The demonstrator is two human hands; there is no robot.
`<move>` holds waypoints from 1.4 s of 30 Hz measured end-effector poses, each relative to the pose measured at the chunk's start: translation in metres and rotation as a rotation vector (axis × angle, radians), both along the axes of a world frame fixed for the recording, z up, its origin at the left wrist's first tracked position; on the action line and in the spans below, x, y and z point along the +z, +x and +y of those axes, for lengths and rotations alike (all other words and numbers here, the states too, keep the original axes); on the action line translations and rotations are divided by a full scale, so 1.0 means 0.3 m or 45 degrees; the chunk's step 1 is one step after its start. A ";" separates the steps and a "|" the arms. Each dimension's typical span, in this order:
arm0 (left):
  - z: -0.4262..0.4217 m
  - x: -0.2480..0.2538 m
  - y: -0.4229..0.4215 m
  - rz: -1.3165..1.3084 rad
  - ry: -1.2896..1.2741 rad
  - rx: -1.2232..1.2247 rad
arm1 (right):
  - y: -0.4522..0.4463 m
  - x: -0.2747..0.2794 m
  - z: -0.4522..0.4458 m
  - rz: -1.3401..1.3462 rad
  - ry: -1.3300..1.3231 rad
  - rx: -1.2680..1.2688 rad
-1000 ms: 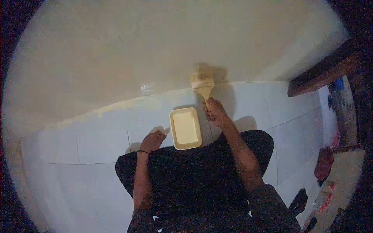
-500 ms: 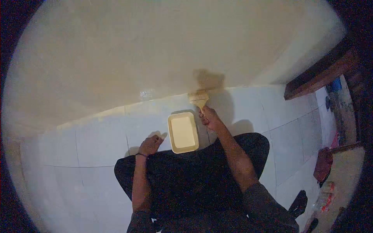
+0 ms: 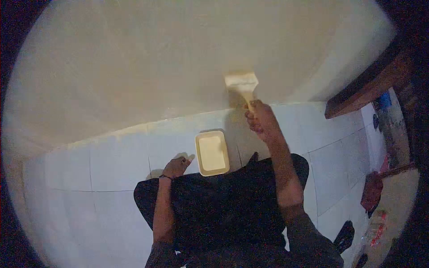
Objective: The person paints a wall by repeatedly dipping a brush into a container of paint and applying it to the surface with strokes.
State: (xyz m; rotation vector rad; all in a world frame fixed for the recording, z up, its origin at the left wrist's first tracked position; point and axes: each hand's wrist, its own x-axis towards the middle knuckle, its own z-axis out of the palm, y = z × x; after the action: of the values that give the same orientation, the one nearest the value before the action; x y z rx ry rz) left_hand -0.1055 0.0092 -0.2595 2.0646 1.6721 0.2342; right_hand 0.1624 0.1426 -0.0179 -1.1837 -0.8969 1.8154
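Beige wall (image 3: pixel 134 67) — brush (image 3: pixel 241 83) gripped in right hand (image 3: pixel 262 119).

A plain beige wall (image 3: pixel 156 67) fills the far side, paler toward the right. Large pale, bluish-white tiles cover the floor (image 3: pixel 111 169), with thin dark joints between them. Along the far floor edge, left of the middle, runs 1 uneven yellowish strip (image 3: pixel 127 131). On the right, 1 thick reddish-brown wooden piece (image 3: pixel 357 99) juts in near the wall's foot. Nearer on the right hangs or lies a dark red cloth (image 3: pixel 372 192); which cannot be told. The light is dim, and the outer edges sink into darkness.
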 end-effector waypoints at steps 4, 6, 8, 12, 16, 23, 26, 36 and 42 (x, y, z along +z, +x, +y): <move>-0.002 0.103 0.028 0.096 0.038 -0.130 | 0.010 0.150 -0.007 -0.014 0.262 0.013; -0.003 0.102 0.027 0.053 -0.002 -0.088 | 0.008 0.215 -0.007 0.082 0.436 0.007; -0.002 0.085 0.016 0.036 0.063 -0.164 | -0.021 0.317 -0.034 0.048 0.497 -0.044; 0.010 0.022 0.014 -0.137 -0.060 0.101 | -0.021 0.428 -0.011 0.025 0.664 -0.066; -0.001 0.010 0.008 -0.167 -0.109 0.183 | 0.031 0.429 0.037 0.092 0.721 0.073; 0.008 -0.107 -0.017 -0.176 -0.120 0.173 | 0.097 0.160 0.095 -0.047 0.438 0.029; 0.084 -0.281 -0.028 0.012 -0.496 0.343 | 0.105 -0.005 0.072 0.013 0.262 0.011; 0.052 -0.264 -0.052 0.024 -0.261 0.237 | 0.099 -0.461 0.116 0.096 -0.391 0.043; 0.019 -0.159 -0.062 0.264 0.253 -0.313 | 0.129 -0.589 0.130 0.153 -0.405 0.009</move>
State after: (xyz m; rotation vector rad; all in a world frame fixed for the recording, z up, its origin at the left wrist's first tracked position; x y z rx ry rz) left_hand -0.1242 0.0150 -0.3071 2.4933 1.5400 0.1114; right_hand 0.2012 0.1815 -0.1945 -1.2466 -0.5582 2.0646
